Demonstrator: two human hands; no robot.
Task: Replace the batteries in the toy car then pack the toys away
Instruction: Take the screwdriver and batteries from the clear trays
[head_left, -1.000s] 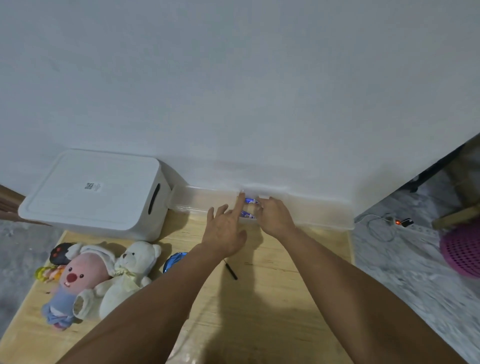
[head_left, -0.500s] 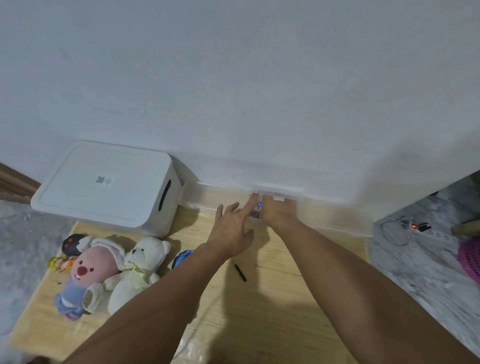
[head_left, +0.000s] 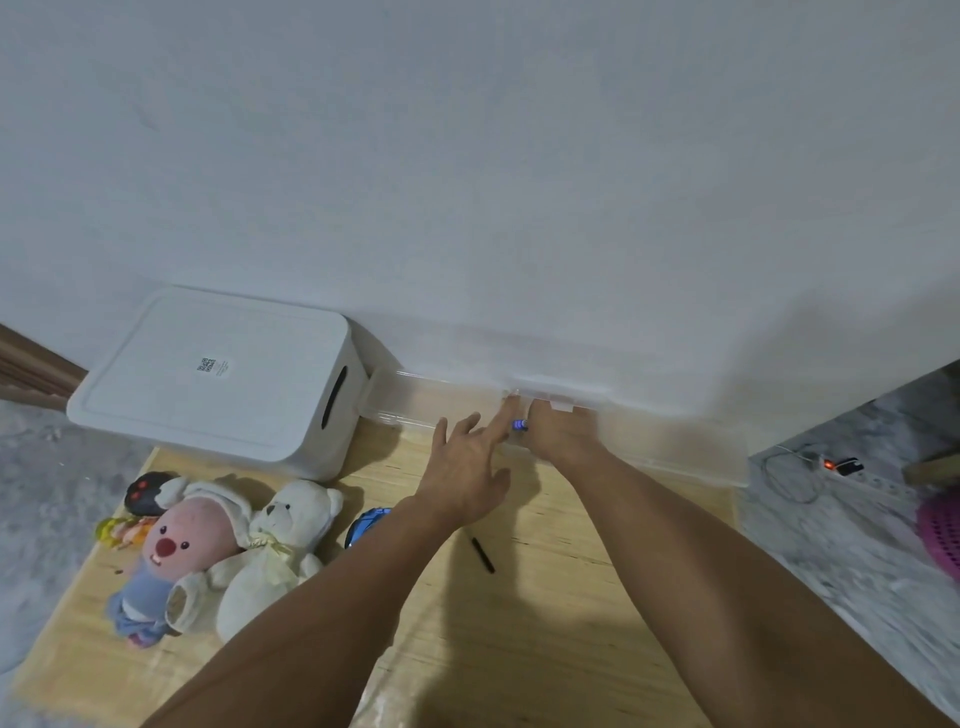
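Observation:
A clear plastic box (head_left: 415, 402) lies along the wall at the back of the wooden board. Both my hands reach to it. My left hand (head_left: 467, 467) has its fingers stretched out, the fingertips touching the box's lid near its white latch (head_left: 558, 401). My right hand (head_left: 558, 434) lies on the box, its fingers curled over the far side and hidden. A blue battery (head_left: 519, 425) shows between the two hands. The blue toy car (head_left: 366, 525) peeks out beside my left forearm. A black screwdriver (head_left: 483, 555) lies on the board.
A white lidded storage bin (head_left: 218, 379) stands at the back left. Plush toys lie at the left: a pink one (head_left: 171, 551), a white bear (head_left: 280, 551), a black toy (head_left: 143, 491). A power strip (head_left: 852, 470) and pink basket (head_left: 943, 530) sit on the grey floor at right.
The view has shifted down and right. Both hands have stayed on the clear box; less of the blue batteries shows between them now.

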